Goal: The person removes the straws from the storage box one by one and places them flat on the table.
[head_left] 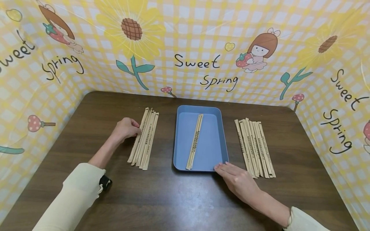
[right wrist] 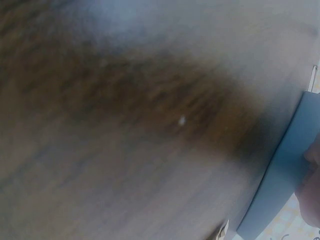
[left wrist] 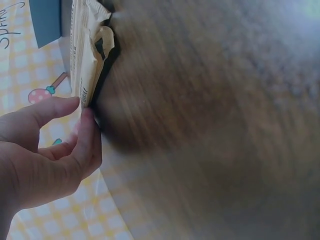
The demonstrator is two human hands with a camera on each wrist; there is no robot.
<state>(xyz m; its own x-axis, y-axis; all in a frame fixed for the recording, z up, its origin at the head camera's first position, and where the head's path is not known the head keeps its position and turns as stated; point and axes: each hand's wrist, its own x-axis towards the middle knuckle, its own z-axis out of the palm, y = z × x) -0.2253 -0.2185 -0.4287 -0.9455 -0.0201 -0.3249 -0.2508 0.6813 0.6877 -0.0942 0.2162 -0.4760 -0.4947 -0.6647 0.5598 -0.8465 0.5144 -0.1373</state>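
Observation:
My left hand (head_left: pixel 126 129) pinches the edge of a slim paper-wrapped straw (left wrist: pixel 90 75) between thumb and fingertips. It sits at the left side of a pile of wrapped straws (head_left: pixel 148 138) on the table. In the left wrist view, the brown wrapper ends lie just beyond the fingertips. At the near right corner of the blue tray (head_left: pixel 199 110), my right hand (head_left: pixel 238 181) touches the rim with extended fingers; its thumb is hidden in the head view. Inside the tray lie what look like two wrapped straws (head_left: pixel 195 141) side by side, slightly slanted.
Right of the tray is a second pile of wrapped straws (head_left: pixel 255 147), fanned a little. All rest on a dark wooden table (head_left: pixel 162 199). A yellow checked cloth (head_left: pixel 190 38) with printed flowers stands round the back and sides.

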